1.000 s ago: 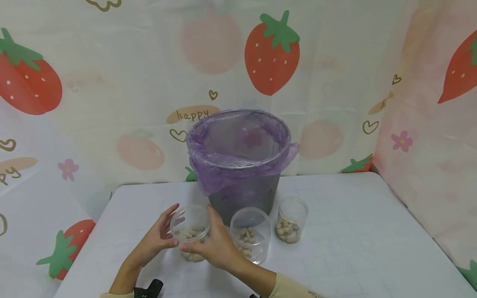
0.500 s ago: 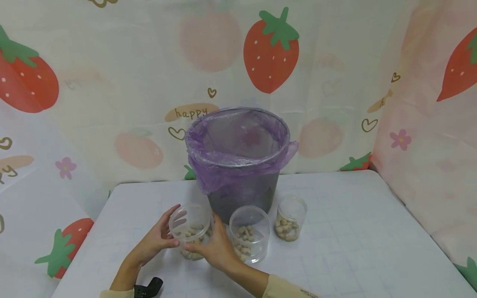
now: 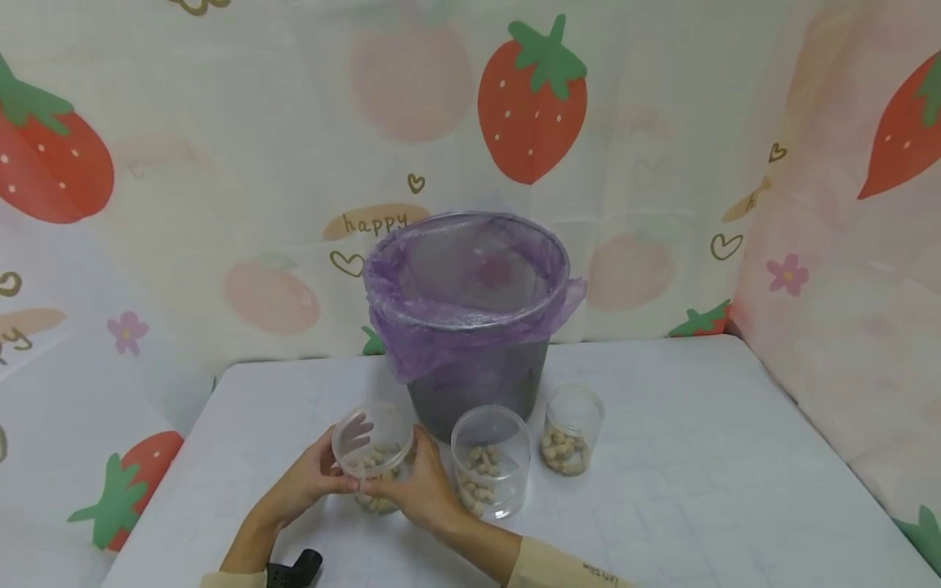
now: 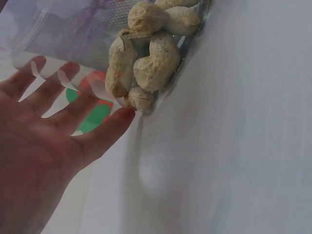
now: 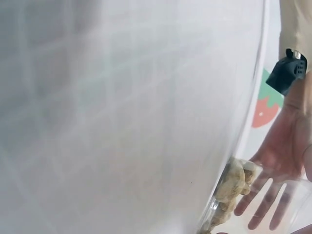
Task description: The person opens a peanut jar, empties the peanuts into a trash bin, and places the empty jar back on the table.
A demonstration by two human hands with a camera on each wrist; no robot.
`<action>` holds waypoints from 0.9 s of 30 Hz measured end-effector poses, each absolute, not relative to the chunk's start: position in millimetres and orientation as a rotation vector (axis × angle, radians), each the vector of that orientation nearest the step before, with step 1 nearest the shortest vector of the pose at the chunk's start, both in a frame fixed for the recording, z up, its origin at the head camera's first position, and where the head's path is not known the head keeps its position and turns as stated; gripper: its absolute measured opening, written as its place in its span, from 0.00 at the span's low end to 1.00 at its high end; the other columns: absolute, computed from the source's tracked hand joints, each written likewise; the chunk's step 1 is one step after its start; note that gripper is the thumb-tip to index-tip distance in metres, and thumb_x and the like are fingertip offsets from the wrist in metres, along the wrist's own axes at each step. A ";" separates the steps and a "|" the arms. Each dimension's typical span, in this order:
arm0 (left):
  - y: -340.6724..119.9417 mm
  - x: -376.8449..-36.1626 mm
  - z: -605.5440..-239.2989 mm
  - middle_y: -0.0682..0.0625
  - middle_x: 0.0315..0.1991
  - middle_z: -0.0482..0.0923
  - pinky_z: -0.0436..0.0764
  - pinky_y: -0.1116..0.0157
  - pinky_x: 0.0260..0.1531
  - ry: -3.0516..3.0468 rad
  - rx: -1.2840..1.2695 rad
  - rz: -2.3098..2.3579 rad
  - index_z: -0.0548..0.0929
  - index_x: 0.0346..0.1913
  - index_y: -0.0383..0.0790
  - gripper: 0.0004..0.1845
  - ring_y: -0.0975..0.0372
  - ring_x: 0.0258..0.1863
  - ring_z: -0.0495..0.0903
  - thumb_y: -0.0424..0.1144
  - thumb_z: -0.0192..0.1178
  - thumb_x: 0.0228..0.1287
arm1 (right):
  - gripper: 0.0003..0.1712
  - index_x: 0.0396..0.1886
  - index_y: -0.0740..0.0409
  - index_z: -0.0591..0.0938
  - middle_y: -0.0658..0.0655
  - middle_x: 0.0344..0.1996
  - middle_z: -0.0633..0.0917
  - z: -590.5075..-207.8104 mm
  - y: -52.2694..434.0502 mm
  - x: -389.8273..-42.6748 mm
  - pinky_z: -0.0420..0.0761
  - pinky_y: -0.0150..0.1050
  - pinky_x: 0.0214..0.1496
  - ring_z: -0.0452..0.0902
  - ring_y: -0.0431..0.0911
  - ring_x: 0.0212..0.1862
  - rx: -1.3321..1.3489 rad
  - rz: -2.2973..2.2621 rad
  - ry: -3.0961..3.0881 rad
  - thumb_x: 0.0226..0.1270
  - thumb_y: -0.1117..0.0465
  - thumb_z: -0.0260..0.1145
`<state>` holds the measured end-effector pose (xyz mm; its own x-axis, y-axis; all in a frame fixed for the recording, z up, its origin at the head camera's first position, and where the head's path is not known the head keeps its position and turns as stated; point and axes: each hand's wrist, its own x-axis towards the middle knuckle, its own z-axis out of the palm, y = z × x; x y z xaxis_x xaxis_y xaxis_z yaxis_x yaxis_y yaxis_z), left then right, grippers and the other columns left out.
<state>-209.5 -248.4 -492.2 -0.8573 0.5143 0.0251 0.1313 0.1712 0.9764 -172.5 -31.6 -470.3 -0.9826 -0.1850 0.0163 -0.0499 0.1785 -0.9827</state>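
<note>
At the near edge of the white surface, in the head view, we see three clear jars in a row before a dark bin lined with a purple bag; the wrist views lose that row and show only the held jar up close. The left wrist view gives us its peanuts piled against the wall, fingers spread behind the plastic. The middle jar and the small jar also hold peanuts. Our left hand and right hand clasp the leftmost jar from both sides, fingers loosely curved around it, the jar tipped at the surface's front left.
</note>
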 end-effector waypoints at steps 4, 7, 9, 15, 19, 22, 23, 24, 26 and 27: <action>-248.8 -209.0 -491.8 0.28 0.73 0.52 0.71 0.49 0.62 2.135 0.603 1.738 0.48 0.77 0.37 0.48 0.43 0.72 0.59 0.30 0.66 0.59 | 0.52 0.69 0.59 0.63 0.63 0.66 0.70 -469.9 -33.0 -172.5 0.63 0.58 0.72 0.64 0.59 0.69 -0.232 -1.934 2.346 0.46 0.54 0.81; -249.7 -208.4 -490.7 0.26 0.73 0.52 0.74 0.61 0.60 2.126 0.605 1.756 0.49 0.77 0.36 0.48 0.59 0.69 0.67 0.30 0.66 0.59 | 0.51 0.68 0.58 0.65 0.63 0.64 0.71 -469.2 -34.1 -172.2 0.65 0.58 0.71 0.66 0.58 0.68 -0.245 -1.920 2.374 0.46 0.54 0.81; -250.4 -208.3 -490.0 0.25 0.72 0.51 0.75 0.67 0.57 2.122 0.607 1.775 0.49 0.76 0.35 0.48 0.69 0.66 0.69 0.30 0.66 0.58 | 0.50 0.68 0.57 0.65 0.62 0.64 0.72 -468.4 -35.0 -172.5 0.66 0.57 0.70 0.67 0.57 0.67 -0.253 -1.904 2.389 0.46 0.54 0.81; -253.3 -206.6 -490.9 0.26 0.72 0.53 0.76 0.69 0.55 2.141 0.600 1.774 0.50 0.76 0.36 0.47 0.67 0.65 0.70 0.30 0.66 0.58 | 0.52 0.68 0.60 0.64 0.62 0.64 0.72 -467.7 -36.8 -172.5 0.65 0.57 0.70 0.66 0.56 0.67 -0.257 -1.858 2.413 0.46 0.52 0.81; -253.3 -205.7 -489.6 0.29 0.72 0.56 0.77 0.68 0.55 2.166 0.571 1.756 0.52 0.76 0.38 0.47 0.66 0.64 0.70 0.30 0.67 0.58 | 0.52 0.68 0.61 0.64 0.62 0.63 0.72 -468.2 -37.8 -171.8 0.66 0.57 0.70 0.67 0.55 0.67 -0.260 -1.842 2.431 0.46 0.53 0.81; -252.4 -205.2 -486.3 0.30 0.72 0.58 0.77 0.69 0.54 2.186 0.552 1.753 0.53 0.76 0.38 0.47 0.71 0.63 0.71 0.30 0.68 0.56 | 0.52 0.68 0.60 0.64 0.61 0.62 0.72 -468.2 -38.5 -171.6 0.66 0.57 0.70 0.67 0.55 0.66 -0.261 -1.831 2.446 0.45 0.53 0.81; -252.0 -205.1 -485.1 0.30 0.72 0.58 0.77 0.70 0.54 2.192 0.555 1.753 0.53 0.76 0.37 0.47 0.71 0.62 0.71 0.29 0.68 0.56 | 0.52 0.68 0.59 0.64 0.61 0.62 0.72 -468.0 -38.6 -171.3 0.67 0.57 0.70 0.67 0.56 0.66 -0.260 -1.821 2.456 0.45 0.53 0.81; -251.9 -205.0 -484.0 0.28 0.71 0.58 0.77 0.70 0.54 2.200 0.563 1.753 0.54 0.75 0.36 0.47 0.72 0.62 0.71 0.29 0.68 0.56 | 0.51 0.68 0.59 0.64 0.62 0.62 0.72 -467.5 -38.5 -171.1 0.67 0.57 0.69 0.68 0.56 0.66 -0.259 -1.812 2.464 0.45 0.53 0.81; -251.2 -204.9 -481.6 0.27 0.71 0.58 0.77 0.70 0.54 2.222 0.571 1.748 0.54 0.75 0.34 0.47 0.73 0.61 0.71 0.28 0.68 0.55 | 0.52 0.68 0.58 0.64 0.61 0.62 0.72 -466.4 -38.3 -170.9 0.68 0.56 0.68 0.68 0.55 0.65 -0.261 -1.788 2.487 0.45 0.53 0.81; -250.9 -204.8 -480.2 0.26 0.70 0.58 0.77 0.70 0.54 2.235 0.577 1.746 0.54 0.75 0.34 0.46 0.73 0.61 0.71 0.28 0.68 0.55 | 0.51 0.68 0.57 0.64 0.61 0.62 0.73 -465.6 -38.1 -171.3 0.69 0.56 0.68 0.69 0.55 0.65 -0.267 -1.777 2.499 0.45 0.53 0.81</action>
